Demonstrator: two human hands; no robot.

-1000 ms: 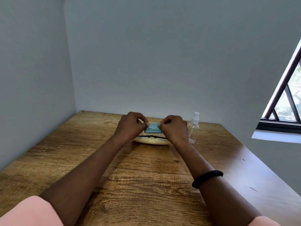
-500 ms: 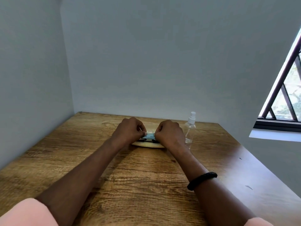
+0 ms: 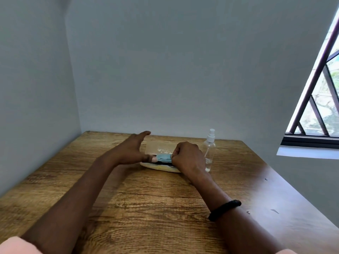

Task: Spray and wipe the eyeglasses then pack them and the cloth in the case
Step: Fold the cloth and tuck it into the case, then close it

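Note:
An open eyeglass case [image 3: 157, 166] with a cream lower shell and a clear lid [image 3: 161, 146] lies at the far middle of the wooden table [image 3: 146, 208]. Black eyeglasses [image 3: 163, 163] rest inside it, mostly hidden under a folded light blue cloth [image 3: 164, 157]. My right hand [image 3: 189, 156] pinches the cloth's right end against the case. My left hand [image 3: 134, 149] is spread open beside the case's left end, its thumb tip touching the cloth and its fingers raised toward the lid.
A clear spray bottle [image 3: 209, 149] with a white nozzle stands just right of the case, close behind my right hand. Grey walls close the table on the left and back. A barred window [image 3: 319, 107] is at the right.
The cloth went down from above the case onto the eyeglasses inside it. My left hand let go of the cloth and opened, fingers lifting toward the lid; the right hand kept its hold.

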